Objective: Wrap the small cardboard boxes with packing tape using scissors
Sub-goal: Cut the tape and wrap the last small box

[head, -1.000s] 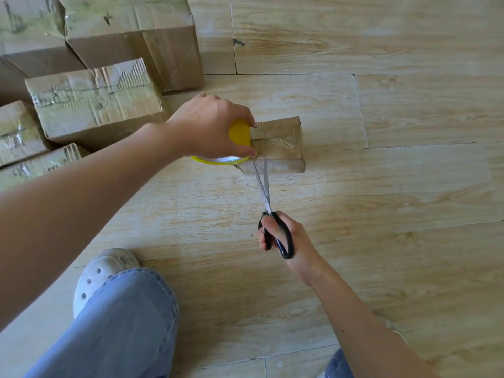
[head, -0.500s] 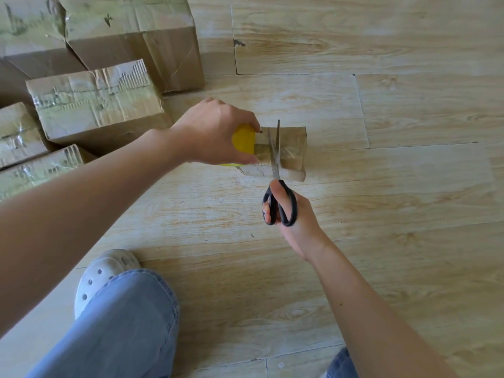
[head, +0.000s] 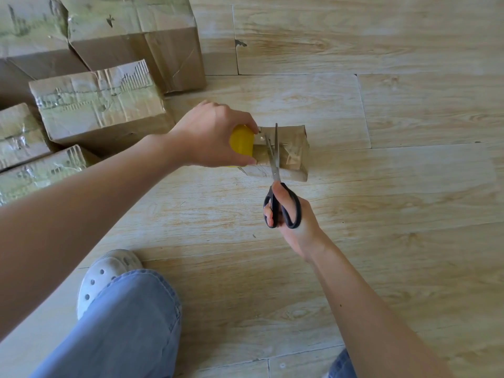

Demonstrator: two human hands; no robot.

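A small cardboard box (head: 293, 151), shiny with tape, lies on the wooden floor at the centre of the head view. My left hand (head: 212, 135) grips a yellow tape roll (head: 242, 140) pressed against the box's left end. My right hand (head: 293, 222) holds black-handled scissors (head: 275, 170) just in front of the box. Their blades are slightly apart and reach over the box top, close to the roll, where a strip of tape runs from the roll to the box.
Several larger taped cardboard boxes (head: 98, 105) are stacked at the upper left. My leg in blue jeans (head: 117, 323) and a white clog (head: 105, 274) sit at the lower left. Wooden floor (head: 395, 186) stretches to the right and behind the small box.
My right hand has pushed the scissors forward from the floor in front of the box until the blades lie over its top. The tape roll has tilted upright against the box's left end.
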